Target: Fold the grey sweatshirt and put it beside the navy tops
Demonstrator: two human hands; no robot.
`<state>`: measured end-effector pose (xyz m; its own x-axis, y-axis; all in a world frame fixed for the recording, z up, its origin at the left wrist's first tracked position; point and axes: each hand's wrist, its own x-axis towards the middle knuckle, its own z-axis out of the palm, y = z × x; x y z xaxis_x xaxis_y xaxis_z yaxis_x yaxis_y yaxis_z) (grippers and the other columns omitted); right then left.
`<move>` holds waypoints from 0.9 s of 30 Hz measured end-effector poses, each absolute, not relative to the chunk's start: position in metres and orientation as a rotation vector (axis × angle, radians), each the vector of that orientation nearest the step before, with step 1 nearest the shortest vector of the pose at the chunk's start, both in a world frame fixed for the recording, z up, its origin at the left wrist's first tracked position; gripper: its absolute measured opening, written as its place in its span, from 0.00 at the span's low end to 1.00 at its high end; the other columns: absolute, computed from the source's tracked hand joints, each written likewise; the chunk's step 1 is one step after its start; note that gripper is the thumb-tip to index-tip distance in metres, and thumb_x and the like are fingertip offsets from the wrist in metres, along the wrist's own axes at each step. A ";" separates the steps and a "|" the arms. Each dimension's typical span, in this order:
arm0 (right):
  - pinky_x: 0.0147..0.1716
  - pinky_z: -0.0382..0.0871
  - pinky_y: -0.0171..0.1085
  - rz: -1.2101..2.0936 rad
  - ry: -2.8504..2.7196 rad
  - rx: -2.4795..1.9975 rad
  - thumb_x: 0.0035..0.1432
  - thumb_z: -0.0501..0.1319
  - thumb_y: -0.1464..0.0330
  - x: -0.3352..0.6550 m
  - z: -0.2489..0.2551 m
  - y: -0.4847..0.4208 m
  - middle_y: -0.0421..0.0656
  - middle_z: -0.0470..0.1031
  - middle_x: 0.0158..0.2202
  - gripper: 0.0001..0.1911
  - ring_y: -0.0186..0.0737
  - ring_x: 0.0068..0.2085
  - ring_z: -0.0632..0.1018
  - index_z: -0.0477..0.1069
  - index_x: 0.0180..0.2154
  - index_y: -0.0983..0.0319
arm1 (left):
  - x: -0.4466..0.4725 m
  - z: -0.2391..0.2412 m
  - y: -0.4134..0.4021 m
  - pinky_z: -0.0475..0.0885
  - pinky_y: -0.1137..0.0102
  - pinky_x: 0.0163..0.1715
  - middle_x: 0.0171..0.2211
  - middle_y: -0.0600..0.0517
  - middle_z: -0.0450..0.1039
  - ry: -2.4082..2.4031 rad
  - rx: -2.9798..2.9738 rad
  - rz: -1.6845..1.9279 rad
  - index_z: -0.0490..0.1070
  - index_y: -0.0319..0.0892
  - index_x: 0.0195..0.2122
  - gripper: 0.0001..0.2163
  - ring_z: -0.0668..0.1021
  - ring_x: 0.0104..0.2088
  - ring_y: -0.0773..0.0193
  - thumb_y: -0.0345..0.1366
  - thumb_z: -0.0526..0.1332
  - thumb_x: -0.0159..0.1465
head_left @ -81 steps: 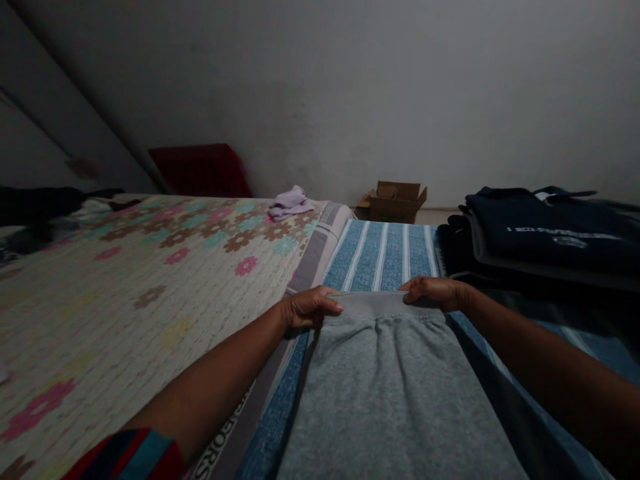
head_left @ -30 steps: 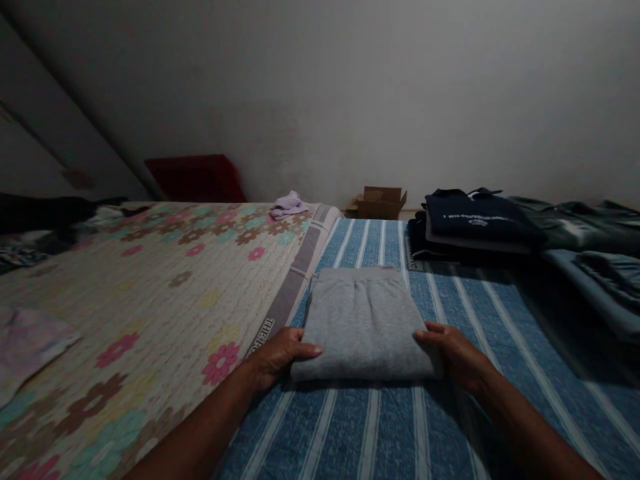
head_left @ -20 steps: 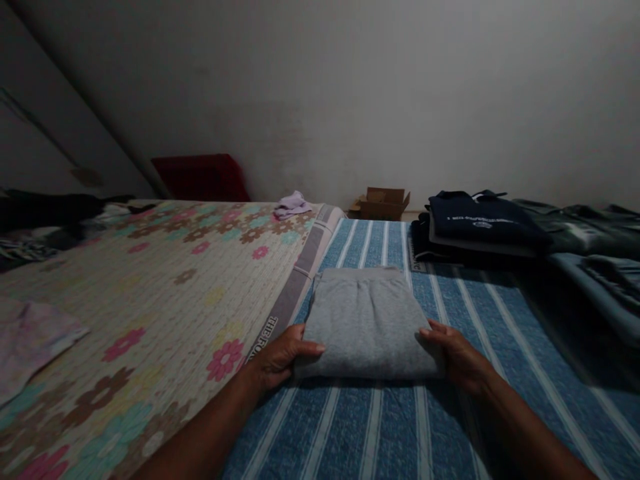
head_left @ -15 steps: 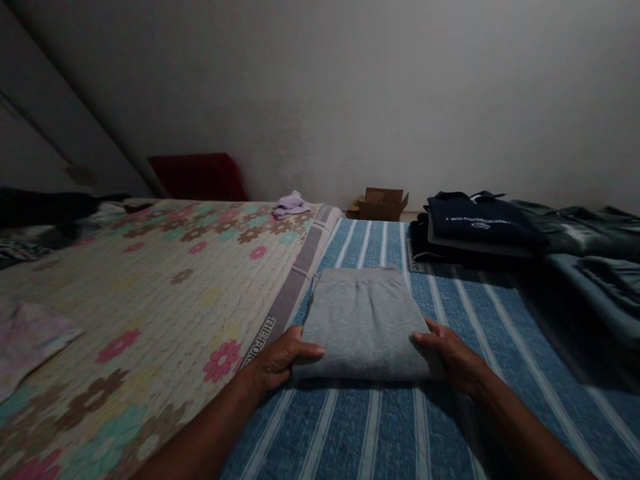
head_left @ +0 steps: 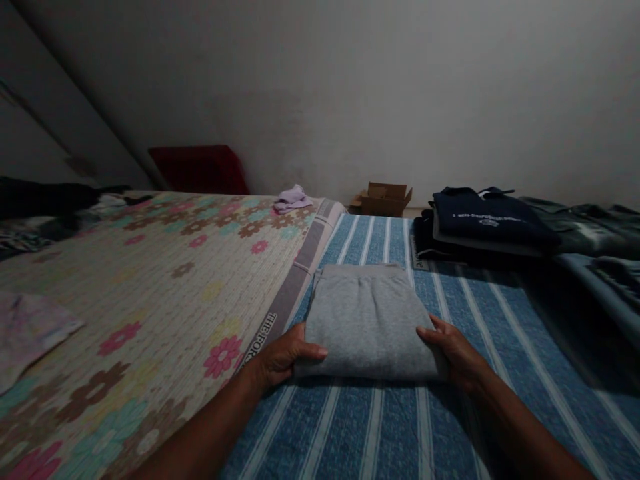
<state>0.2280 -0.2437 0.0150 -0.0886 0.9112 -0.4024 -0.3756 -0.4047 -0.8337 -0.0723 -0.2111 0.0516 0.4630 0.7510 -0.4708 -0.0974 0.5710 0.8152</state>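
Observation:
A folded grey garment (head_left: 367, 319) lies on the blue striped cover (head_left: 370, 427) in front of me. My left hand (head_left: 281, 357) grips its near left corner, thumb on top and fingers tucked beneath. At the near right corner my right hand (head_left: 453, 350) holds the garment the same way. Both hands are closed on the cloth, which rests flat on the cover.
A stack of dark folded clothes (head_left: 487, 223) sits at the back right, with more dark garments (head_left: 595, 247) beside it. A floral mat (head_left: 140, 293) covers the left, with a lilac cloth (head_left: 293, 198) at its far edge. A cardboard box (head_left: 383, 199) stands by the wall.
2.7 s ago my hands held the waistband of the spread grey garment; it now lies folded into a compact rectangle. Over the last second my hands have stayed at its near corners.

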 end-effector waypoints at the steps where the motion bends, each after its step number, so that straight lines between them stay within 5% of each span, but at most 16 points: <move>1: 0.33 0.71 0.38 1.673 -0.679 -1.187 0.45 0.66 0.65 0.228 0.015 -0.244 0.46 0.77 0.43 0.28 0.44 0.36 0.79 0.66 0.50 0.61 | -0.073 0.052 -0.211 0.72 0.62 0.41 0.38 0.44 0.79 0.951 0.816 0.574 0.73 0.37 0.45 0.30 0.79 0.40 0.50 0.29 0.74 0.38; 11: 0.33 0.72 0.38 1.693 -0.678 -1.170 0.46 0.66 0.67 0.229 0.020 -0.244 0.48 0.76 0.46 0.29 0.44 0.37 0.79 0.64 0.52 0.62 | -0.068 0.049 -0.209 0.73 0.62 0.38 0.36 0.43 0.79 1.033 0.844 0.569 0.74 0.35 0.42 0.25 0.79 0.34 0.53 0.34 0.73 0.40; 17: 0.29 0.69 0.37 1.530 -0.637 -1.375 0.43 0.66 0.69 0.228 0.012 -0.241 0.44 0.78 0.37 0.37 0.42 0.31 0.78 0.59 0.56 0.63 | -0.070 0.047 -0.209 0.72 0.64 0.33 0.35 0.44 0.79 1.136 0.843 0.580 0.74 0.35 0.42 0.26 0.79 0.33 0.53 0.34 0.73 0.39; 27: 0.29 0.68 0.36 1.463 -0.693 -1.530 0.43 0.64 0.69 0.226 0.021 -0.239 0.44 0.78 0.35 0.32 0.42 0.31 0.77 0.63 0.52 0.65 | -0.070 0.045 -0.208 0.71 0.66 0.28 0.31 0.46 0.79 1.251 0.833 0.608 0.72 0.35 0.39 0.23 0.79 0.28 0.56 0.33 0.71 0.41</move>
<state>0.2264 -0.2387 0.0214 0.1496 0.8644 -0.4800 -0.1766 -0.4543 -0.8732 -0.0702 -0.2080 0.0454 0.2270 0.7909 -0.5683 0.0420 0.5751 0.8170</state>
